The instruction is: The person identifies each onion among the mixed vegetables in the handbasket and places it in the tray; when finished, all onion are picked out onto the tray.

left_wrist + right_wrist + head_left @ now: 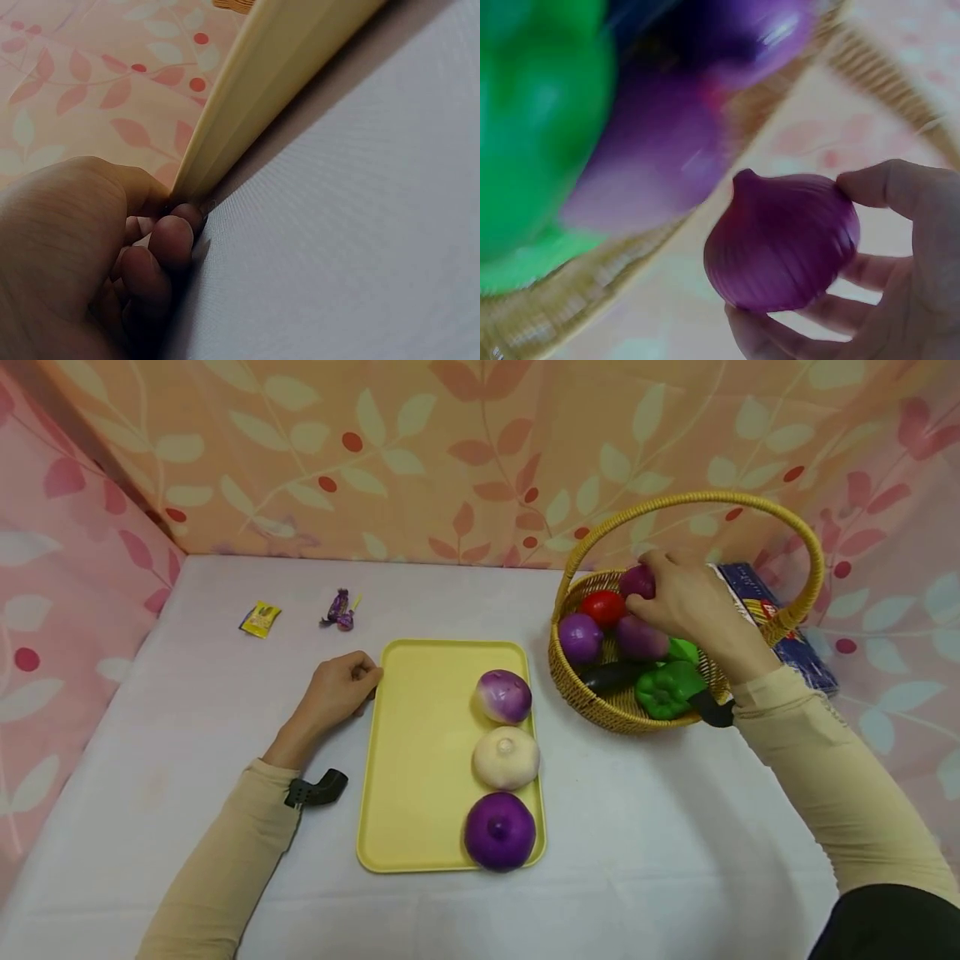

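Note:
My right hand (658, 587) reaches into a wicker basket (588, 697) and holds a dark purple onion (637, 582) between thumb and fingers. The right wrist view shows the onion (780, 244) clear of the basket's contents in that hand (810, 259). My left hand (358, 681) lies at the left edge of a yellow tray (420, 752). Its curled fingers (171, 238) grip the tray's rim (247, 97). On the tray's right side lie a purple-and-white onion (503, 696), a white bulb (506, 757) and a purple onion (499, 831).
In the basket are a red tomato (602, 607), more purple onions (579, 637), a green pepper (663, 689) and a dark eggplant (611, 677). A blue box (795, 643) lies behind it. Two wrapped candies (260, 618) (339, 608) lie at the back left. Floral cloth walls enclose the table.

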{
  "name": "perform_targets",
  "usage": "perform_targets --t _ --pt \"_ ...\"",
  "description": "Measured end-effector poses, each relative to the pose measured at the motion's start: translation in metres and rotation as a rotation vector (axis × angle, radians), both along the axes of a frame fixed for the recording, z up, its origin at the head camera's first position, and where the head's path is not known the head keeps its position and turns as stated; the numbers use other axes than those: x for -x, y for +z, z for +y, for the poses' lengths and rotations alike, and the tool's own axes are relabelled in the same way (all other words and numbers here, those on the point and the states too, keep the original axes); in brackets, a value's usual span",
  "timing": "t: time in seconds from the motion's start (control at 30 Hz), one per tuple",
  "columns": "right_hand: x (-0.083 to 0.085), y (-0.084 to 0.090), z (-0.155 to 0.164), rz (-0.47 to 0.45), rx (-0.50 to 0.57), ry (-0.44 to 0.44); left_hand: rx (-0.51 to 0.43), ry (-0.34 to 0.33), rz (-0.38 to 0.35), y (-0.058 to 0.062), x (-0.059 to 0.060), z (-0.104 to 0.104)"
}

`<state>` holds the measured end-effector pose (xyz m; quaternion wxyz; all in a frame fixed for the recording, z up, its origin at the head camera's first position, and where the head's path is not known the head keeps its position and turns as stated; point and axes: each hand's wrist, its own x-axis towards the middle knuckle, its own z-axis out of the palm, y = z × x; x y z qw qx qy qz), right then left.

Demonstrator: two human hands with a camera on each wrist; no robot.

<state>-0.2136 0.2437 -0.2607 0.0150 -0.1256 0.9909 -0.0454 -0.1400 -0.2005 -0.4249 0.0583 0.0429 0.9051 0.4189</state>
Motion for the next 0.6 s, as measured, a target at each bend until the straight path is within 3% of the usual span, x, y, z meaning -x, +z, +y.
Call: perform_targets --t 0.1,0.2,0.4,0.6 --pt "-0.033 0.002 -0.015 0.108 0.085 0.026 0.005 -0.003 0.002 -0.001 0.001 -0.001" --pt "-0.069 -0.002 -0.033 0.208 0.178 0.107 0.012 -0.006 0.005 0.001 0.002 -0.002" --pt "-0.129 -0.028 -0.089 0.335 0.276 0.490 0.029 0.006 -0.004 0.000 0.003 -0.002" --pt "-0.174 -0.054 -0.138 0.309 0.228 0.790 0.018 0.020 -0.007 0.000 0.001 0.001"
